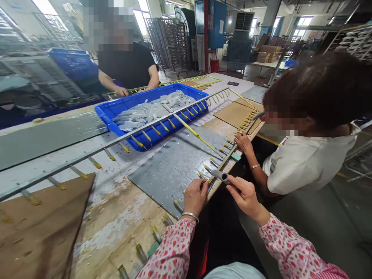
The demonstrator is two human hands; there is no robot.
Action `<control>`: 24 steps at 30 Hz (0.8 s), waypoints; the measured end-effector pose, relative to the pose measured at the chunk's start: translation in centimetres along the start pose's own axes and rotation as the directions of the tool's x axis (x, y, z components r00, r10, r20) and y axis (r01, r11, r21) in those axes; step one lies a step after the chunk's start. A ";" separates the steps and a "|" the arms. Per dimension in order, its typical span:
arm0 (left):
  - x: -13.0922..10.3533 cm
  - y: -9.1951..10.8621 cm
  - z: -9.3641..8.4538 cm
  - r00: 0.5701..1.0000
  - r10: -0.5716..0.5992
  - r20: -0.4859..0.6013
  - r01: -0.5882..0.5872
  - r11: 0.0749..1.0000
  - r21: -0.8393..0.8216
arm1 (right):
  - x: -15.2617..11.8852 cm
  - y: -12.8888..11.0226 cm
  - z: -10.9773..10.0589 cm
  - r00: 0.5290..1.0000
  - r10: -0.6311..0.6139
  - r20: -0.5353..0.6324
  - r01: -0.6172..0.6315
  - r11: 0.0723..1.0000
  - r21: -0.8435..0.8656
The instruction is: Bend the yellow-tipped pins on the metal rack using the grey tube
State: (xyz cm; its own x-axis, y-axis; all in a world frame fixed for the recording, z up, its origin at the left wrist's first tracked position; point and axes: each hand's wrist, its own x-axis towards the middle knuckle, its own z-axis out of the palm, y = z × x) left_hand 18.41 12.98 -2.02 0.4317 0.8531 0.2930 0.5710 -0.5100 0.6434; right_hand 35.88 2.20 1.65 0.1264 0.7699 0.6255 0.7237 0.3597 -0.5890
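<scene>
Two hands are ours here, both at the near bar (pixel 226 163) of a long metal frame lying across the worktop (pixel 110 217). Our right hand (pixel 246 194) pinches a hollow grey tube (pixel 217 175) between thumb and fingers, its open end facing us and its far end pointing at the yellow-tipped pegs (pixel 207 168) on the bar. Our left hand (pixel 195 197) is just beside it, its fingers bunched low against the bar (whether they pinch a peg or only rest there, we cannot tell).

We judge the step in hand to be matching tube to peg, though we cannot tell if the tube is already partly on. The next move seems to call for a steady left hand at the bar and a straight line between tube and peg, with the right wrist kept from tilting.

A green block (pixel 236 157) sits farther along the bar, near a co-worker's hand (pixel 243 142), so we would keep our elbow in. Beyond the grey sheet (pixel 174 162), a blue crate (pixel 166 133) holds a heap of pale grey pieces (pixel 148 110).
</scene>
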 end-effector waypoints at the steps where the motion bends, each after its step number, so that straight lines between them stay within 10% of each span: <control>1: 0.0 0.0 0.0 1.000 -0.003 -0.001 0.003 1.000 0.000 | 0.0 0.0 0.0 0.999 -0.007 -0.035 0.007 1.000 0.009; 7: 0.1 0.2 -0.1 0.999 -0.016 0.028 0.017 1.000 -0.007 | 0.0 0.0 -0.1 0.981 0.036 0.191 -0.028 0.999 -0.044; 12: 0.1 0.2 0.0 0.999 -0.029 0.017 0.028 0.999 0.026 | 0.2 0.0 -0.1 1.000 0.006 -0.024 -0.005 0.999 0.044; 17: 0.1 0.4 0.1 0.999 -0.041 0.033 0.039 0.996 0.078 | 0.0 0.3 0.1 0.984 0.060 0.170 -0.054 0.998 -0.039; 24: 0.2 0.4 0.2 0.998 -0.066 0.020 0.064 0.993 0.099 | -0.1 -0.5 0.2 0.998 0.022 0.062 -0.020 0.999 -0.027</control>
State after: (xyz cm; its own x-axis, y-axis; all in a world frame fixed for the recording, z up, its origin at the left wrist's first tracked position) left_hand 18.87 12.92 -1.89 0.4063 0.8828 0.2358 0.6639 -0.4626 0.5876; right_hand 35.34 2.04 1.80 0.1000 0.8085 0.5800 0.7390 0.3299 -0.5874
